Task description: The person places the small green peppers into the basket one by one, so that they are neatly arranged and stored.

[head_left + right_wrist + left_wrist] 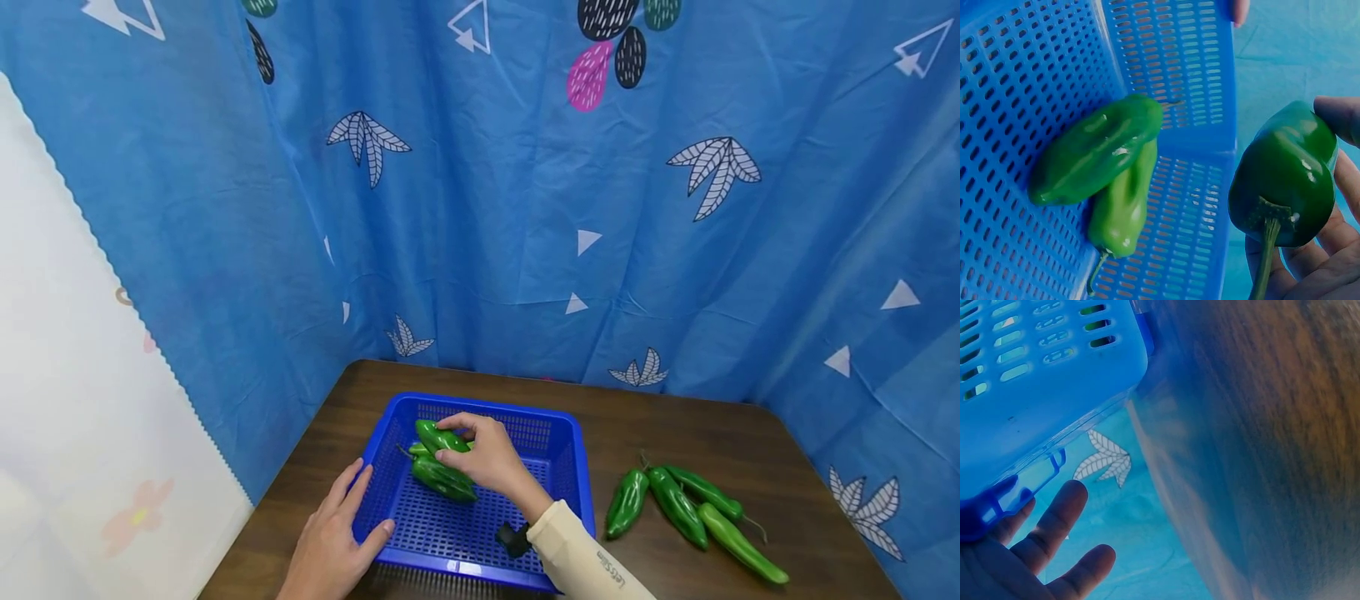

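Observation:
My right hand (483, 454) pinches a dark green pepper (441, 437) between thumb and fingers, above the left part of a blue plastic basket (480, 568). In the right wrist view the held pepper (1285, 181) shows its stem end. Inside the basket, another dark green pepper (1097, 153) lies partly over a lighter green pepper (1125, 209). The left hand (330, 533) is at the basket's left rim, its fingers extended and spread and its thumb over the edge. The left wrist view shows those fingers (1054, 528) beside the basket's outer wall.
Several green peppers (677, 507) lie in a loose group on the brown wooden table (645, 421), right of the basket. A blue patterned curtain (525, 208) hangs behind the table, and a white cloth (90, 375) hangs at the left. A small black device (513, 540) is at the right wrist.

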A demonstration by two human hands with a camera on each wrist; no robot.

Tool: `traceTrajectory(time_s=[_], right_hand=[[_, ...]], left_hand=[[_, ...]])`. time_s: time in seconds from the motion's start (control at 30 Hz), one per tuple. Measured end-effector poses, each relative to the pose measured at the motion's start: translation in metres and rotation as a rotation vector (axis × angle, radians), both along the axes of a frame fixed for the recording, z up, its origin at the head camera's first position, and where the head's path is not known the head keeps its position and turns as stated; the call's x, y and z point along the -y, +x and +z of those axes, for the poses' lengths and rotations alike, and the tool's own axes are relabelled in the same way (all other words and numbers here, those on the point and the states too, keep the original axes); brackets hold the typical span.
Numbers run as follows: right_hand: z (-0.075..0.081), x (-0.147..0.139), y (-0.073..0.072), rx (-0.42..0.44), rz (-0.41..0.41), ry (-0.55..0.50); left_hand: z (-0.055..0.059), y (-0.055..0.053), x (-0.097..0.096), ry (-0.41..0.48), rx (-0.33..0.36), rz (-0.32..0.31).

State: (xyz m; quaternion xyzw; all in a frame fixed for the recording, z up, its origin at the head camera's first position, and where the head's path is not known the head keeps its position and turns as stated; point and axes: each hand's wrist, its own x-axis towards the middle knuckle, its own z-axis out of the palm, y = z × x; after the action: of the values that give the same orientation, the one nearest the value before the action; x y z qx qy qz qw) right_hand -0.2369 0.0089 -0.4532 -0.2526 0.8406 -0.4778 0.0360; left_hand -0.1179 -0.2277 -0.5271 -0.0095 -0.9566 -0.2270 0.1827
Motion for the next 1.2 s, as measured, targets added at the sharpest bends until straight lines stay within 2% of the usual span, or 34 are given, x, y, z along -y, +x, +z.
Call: traceTrajectory(time_s=[0.33, 0.77, 1.2], right_hand=[[-0.006, 0.009, -0.003, -0.003, 0.053, 0.031], [-0.019, 0.014, -0.004, 0.0, 0.084, 0.117], [-0.033, 0.021, -0.004, 0.049, 0.14, 0.171]], left_hand=[[0.001, -0.001, 0.0, 0.002, -0.016, -0.012], [0.004, -0.001, -0.001, -0.006, -0.004, -0.008], [0.002, 0.001, 0.001, -0.004, 0.012, -0.01]])
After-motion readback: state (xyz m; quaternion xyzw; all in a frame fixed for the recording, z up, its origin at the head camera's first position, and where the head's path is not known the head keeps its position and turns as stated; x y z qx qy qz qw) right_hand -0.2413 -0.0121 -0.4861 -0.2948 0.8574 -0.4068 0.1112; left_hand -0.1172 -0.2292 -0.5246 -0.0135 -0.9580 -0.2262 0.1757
